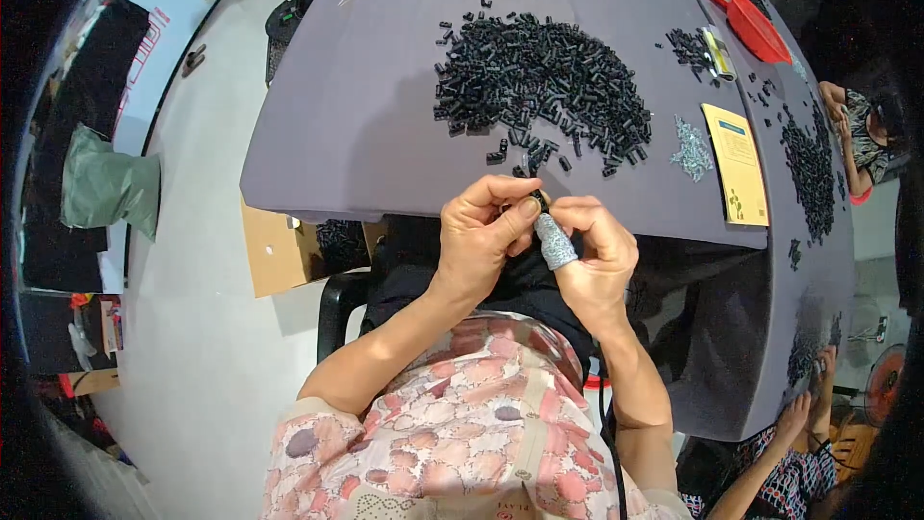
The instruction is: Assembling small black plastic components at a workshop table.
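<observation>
In front of my lap, at the table's near edge, both hands meet over a small black cylindrical piece point(540, 199). My left hand point(481, 236) pinches it between thumb and fingers. From the other side my right hand point(602, 255) closes on the same piece, its fingers curled inward. A glittery silver-blue wrap point(556, 243) appears to cover the right thumb. Just beyond my fingers, a large heap of similar black pieces point(539, 82) lies on the grey-covered table point(327, 149), with a few loose ones at its near side.
Right of the heap are small clear or silvery bits point(691, 149), a yellow booklet point(736, 164) and a yellow-labelled packet point(718, 53). Red trays point(756, 27) stand farther off. Other people's hands point(794, 414) work along the right side. An open cardboard box point(274, 246) sits under the table's left.
</observation>
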A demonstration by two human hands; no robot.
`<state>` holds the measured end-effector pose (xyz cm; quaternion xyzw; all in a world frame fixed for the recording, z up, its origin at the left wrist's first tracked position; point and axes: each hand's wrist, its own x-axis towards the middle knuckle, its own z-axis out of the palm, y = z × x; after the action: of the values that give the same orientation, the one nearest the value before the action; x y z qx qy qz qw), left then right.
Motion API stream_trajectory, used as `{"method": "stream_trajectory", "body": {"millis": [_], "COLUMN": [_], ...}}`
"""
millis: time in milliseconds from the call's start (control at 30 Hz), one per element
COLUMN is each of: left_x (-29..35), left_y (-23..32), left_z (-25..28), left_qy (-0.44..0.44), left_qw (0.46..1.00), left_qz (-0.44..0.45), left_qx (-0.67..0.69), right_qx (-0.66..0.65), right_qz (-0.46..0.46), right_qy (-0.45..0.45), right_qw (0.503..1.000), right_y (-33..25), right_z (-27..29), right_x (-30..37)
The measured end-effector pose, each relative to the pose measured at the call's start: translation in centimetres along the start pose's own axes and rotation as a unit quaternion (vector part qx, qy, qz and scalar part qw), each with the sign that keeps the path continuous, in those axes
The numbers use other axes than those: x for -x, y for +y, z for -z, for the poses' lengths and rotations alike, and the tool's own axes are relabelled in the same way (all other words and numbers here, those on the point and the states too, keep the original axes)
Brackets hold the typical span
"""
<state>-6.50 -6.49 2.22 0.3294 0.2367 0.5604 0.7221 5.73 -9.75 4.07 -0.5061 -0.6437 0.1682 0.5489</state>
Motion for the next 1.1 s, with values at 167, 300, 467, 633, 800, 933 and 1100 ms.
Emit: {"method": "stream_trajectory", "body": {"millis": [167, 300, 467, 633, 800, 933, 1100], "left_x": [-0.1, -0.18, -0.44, -0.46, -0.43, -0.34, -0.09], "left_y": [-0.22, -0.2, 0.12, 0.24, -0.04, 0.09, 0.02], "left_z": [-0.01, 0.33, 0.56, 0.41, 0.35, 0.27, 0.03], "left_qy": [0.005, 0.002, -0.027, -0.009, -0.006, -0.004, -0.007], "left_qw": [0.998, 1.0, 0.999, 0.993, 0.993, 0.997, 1.0], "left_qz": [-0.025, 0.006, 0.02, 0.06, 0.063, 0.045, -0.007], "left_qx": [-0.065, -0.015, 0.042, 0.101, 0.103, 0.065, -0.009], "right_qx": [-0.14, 0.021, -0.119, -0.243, -0.183, -0.216, -0.228], "right_qz": [-0.116, 0.01, -0.057, -0.156, -0.109, -0.155, -0.143], "right_qy": [-0.01, -0.008, 0.018, 0.021, 0.015, 0.014, 0.013], "right_qw": [0.983, 1.0, 0.991, 0.957, 0.977, 0.964, 0.963], "right_y": [0.85, 0.28, 0.85, 0.4, 1.22, 0.54, 0.46], "right_z": [0.05, 0.16, -0.39, -0.55, -0.59, -0.63, -0.51], "right_x": [0.38, -0.17, 0.37, 0.37, 0.7, 0.59, 0.49]}}
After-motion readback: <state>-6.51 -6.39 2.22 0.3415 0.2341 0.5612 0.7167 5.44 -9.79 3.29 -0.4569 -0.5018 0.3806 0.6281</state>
